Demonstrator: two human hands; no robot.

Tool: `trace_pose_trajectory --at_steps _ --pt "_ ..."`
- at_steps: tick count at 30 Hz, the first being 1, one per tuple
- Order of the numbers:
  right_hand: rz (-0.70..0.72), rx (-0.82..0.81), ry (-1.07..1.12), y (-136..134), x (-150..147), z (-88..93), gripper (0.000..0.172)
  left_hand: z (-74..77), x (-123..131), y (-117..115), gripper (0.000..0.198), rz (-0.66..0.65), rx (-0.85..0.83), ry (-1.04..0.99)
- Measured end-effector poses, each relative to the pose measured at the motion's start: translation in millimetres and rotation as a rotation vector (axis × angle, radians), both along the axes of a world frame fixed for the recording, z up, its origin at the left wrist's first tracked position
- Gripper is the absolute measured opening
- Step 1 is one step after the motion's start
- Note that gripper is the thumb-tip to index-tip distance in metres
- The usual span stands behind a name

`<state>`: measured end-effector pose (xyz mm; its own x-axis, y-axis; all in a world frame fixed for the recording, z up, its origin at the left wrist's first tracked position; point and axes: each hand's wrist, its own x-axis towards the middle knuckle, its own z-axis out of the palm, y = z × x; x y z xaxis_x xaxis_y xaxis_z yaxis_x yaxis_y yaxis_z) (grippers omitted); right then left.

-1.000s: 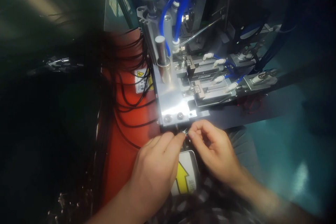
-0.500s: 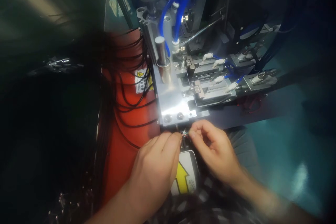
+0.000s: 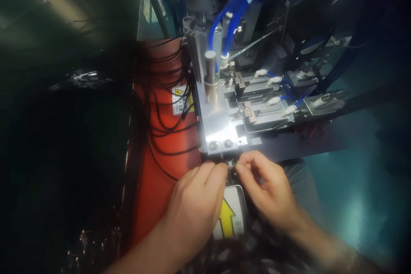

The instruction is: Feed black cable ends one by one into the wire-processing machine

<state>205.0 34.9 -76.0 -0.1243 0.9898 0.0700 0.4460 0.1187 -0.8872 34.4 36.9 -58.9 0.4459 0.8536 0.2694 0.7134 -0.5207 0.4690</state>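
My left hand (image 3: 201, 195) is closed, its fingertips pressed together at the front edge of a bright metal plate (image 3: 220, 126) on a machine. My right hand (image 3: 268, 182) is curled opposite it, thumb and forefinger pinched together. Between the two sets of fingertips shows a tiny shiny metal part (image 3: 230, 163), too small to name. What each hand's fingers enclose is hidden. Just below the hands is a white plate with a yellow arrow (image 3: 227, 220).
Pneumatic cylinders (image 3: 269, 111) with white fittings and blue hoses (image 3: 221, 30) fill the right and back. Black cables (image 3: 167, 128) hang over a red panel (image 3: 160, 205) bearing a warning label (image 3: 181, 100). Small shiny metal pieces (image 3: 85, 78) lie on the dark surface at left.
The whole view has shifted, so the machine and both hands appear slightly farther right. The hands keep nearly the same pose, fingertips still close together at the small part.
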Motion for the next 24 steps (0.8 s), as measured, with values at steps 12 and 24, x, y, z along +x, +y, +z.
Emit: trace_pose_trajectory --at_steps 12,24 --pt "-0.080 -0.073 0.065 -11.1 -4.2 -13.0 0.012 1.1 -0.6 2.0 0.014 0.012 0.028 -0.011" --pt "-0.092 -0.060 0.128 -12.7 -4.4 5.9 0.011 16.0 -3.1 -3.3 0.012 0.002 0.046 -0.113"
